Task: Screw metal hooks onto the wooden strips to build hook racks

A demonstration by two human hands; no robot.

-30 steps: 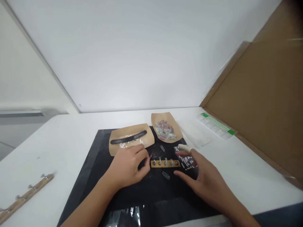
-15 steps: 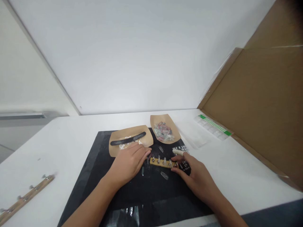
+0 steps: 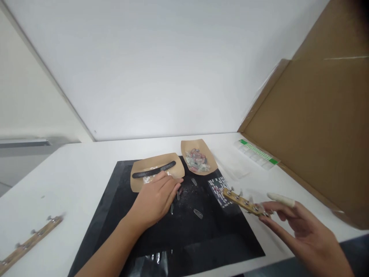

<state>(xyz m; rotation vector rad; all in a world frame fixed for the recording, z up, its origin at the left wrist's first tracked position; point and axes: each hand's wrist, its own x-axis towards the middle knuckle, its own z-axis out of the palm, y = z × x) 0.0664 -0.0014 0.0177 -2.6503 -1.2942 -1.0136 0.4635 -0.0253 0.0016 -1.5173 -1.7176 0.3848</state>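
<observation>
My right hand [image 3: 302, 227] pinches one end of a wooden nail-tip display strip [image 3: 240, 201] between thumb and fingers. Clear nail tips sit on metal posts along it. One of that hand's fingers wears a pale finger cot [image 3: 281, 199]. My left hand [image 3: 157, 198] is over the black mat [image 3: 201, 238], by the front edge of a brown paper tray [image 3: 137, 184]. Its fingers are pressed together and curled, and whatever may be under them is hidden. Loose clear nail tips, such as one nail tip [image 3: 198, 214], lie on the mat to its right.
A black nail file [image 3: 154, 169] lies across the paper tray over small white pieces. Behind it, a second paper tray [image 3: 211, 154] holds mixed nail tips. A patterned sheet [image 3: 217, 188], a green-labelled clear case [image 3: 259, 154], cardboard [image 3: 323, 127] and another wooden strip [image 3: 31, 242] surround the mat.
My right hand has lifted the display strip off the mat and carried it right, over the mat's right edge. My left hand has stayed nearly in place.
</observation>
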